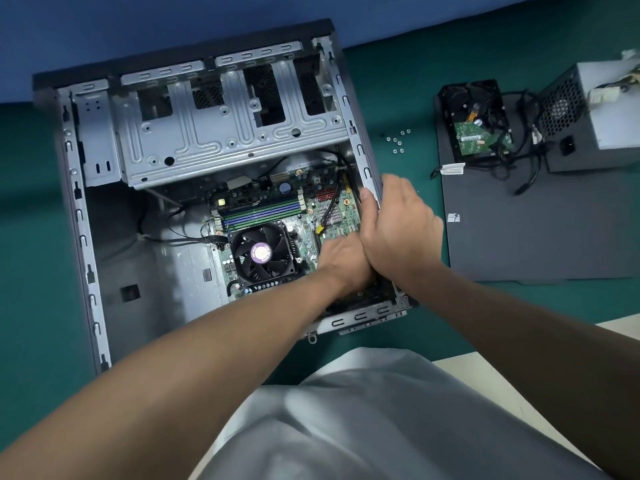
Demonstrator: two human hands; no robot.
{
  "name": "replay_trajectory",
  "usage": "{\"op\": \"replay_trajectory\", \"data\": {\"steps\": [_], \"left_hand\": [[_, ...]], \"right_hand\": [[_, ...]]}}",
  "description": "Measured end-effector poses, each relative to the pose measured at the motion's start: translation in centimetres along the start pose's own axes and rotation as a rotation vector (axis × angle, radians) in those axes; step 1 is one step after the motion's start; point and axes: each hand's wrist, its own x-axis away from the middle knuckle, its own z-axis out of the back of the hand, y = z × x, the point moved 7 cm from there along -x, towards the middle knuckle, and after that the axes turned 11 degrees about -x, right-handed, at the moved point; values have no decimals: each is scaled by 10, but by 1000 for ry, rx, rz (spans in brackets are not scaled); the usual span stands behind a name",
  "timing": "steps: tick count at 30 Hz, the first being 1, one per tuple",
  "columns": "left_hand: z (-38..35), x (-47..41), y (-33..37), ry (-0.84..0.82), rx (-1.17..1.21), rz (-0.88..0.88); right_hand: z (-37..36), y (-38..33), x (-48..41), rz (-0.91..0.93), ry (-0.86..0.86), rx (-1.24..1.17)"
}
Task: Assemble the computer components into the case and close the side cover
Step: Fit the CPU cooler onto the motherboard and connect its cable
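Observation:
The open computer case [79, 216] lies on its side on a green mat. Inside sits the motherboard [304, 202] with a black CPU fan [261, 254] and memory sticks. My left hand [341, 261] reaches down into the case's lower right corner, right of the fan; its fingers are hidden under my right hand. My right hand [398, 230] lies over the case's right wall, thumb on the rim and fingers curled downward. What either hand holds is hidden. The dark side cover [536, 230] lies flat to the right. On it rest a hard drive [474, 123] and the power supply [595, 112].
Several small screws [396, 142] lie on the mat between the case and the cover. Black cables [519, 161] trail from the power supply across the cover. The metal drive cage [225, 133] fills the case's upper half. The lower left of the case is bare metal.

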Motion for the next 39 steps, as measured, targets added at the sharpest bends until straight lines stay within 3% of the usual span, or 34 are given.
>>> {"op": "replay_trajectory", "data": {"steps": [13,18,20,23,30,39], "left_hand": [[4,1,4,-32,-95,-86],[66,3,-32,279,-339,14],[80,-5,-59,327,-279,148],[71,-22,-80,169,-119,232],[55,-39,-74,158,-61,159],[63,-64,-83,131,322,155]], "right_hand": [[-2,0,-1,13,-18,10],[-3,1,0,6,-35,21],[-2,0,1,14,-37,20],[-2,0,0,19,-37,12],[-3,2,0,18,-19,1],[-4,2,-1,2,-52,-33]]}}
